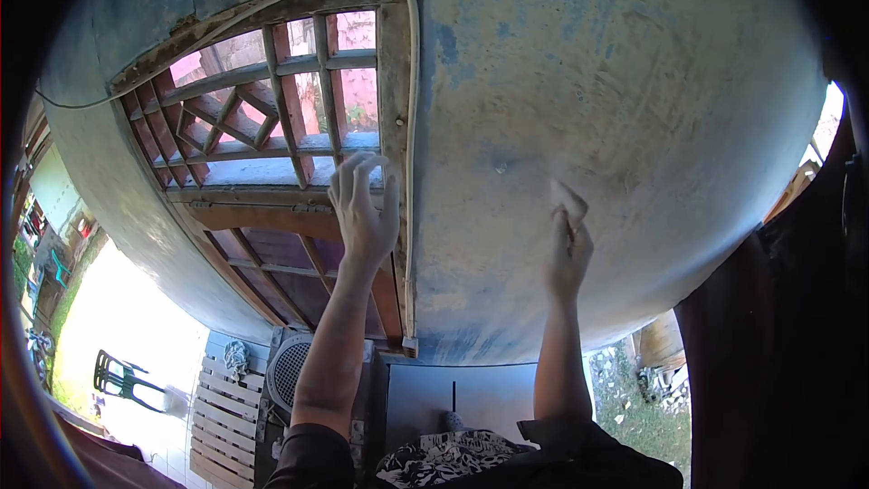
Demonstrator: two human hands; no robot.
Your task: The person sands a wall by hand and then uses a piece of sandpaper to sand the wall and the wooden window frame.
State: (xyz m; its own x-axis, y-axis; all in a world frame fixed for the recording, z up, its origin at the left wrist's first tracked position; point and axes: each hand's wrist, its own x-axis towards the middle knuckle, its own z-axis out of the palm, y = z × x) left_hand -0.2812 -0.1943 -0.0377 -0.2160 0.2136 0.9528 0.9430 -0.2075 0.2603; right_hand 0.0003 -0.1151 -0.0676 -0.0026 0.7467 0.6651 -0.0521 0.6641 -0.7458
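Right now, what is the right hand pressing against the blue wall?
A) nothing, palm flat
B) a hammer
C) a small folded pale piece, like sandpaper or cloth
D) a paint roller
C: the right hand pinches a small pale folded piece, sandpaper or cloth by its look, against the worn blue wall, while the left hand rests spread on the wooden window frame.

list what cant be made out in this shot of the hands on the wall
Head view only:
- What the right hand pinches against the blue wall: a small pale piece, too small to name.
- The left hand palm: turned away, so its contact with the window frame is hidden.
- The scene behind the wooden lattice: blocked by slats, overexposed.
- Frame corners: black lens rim.
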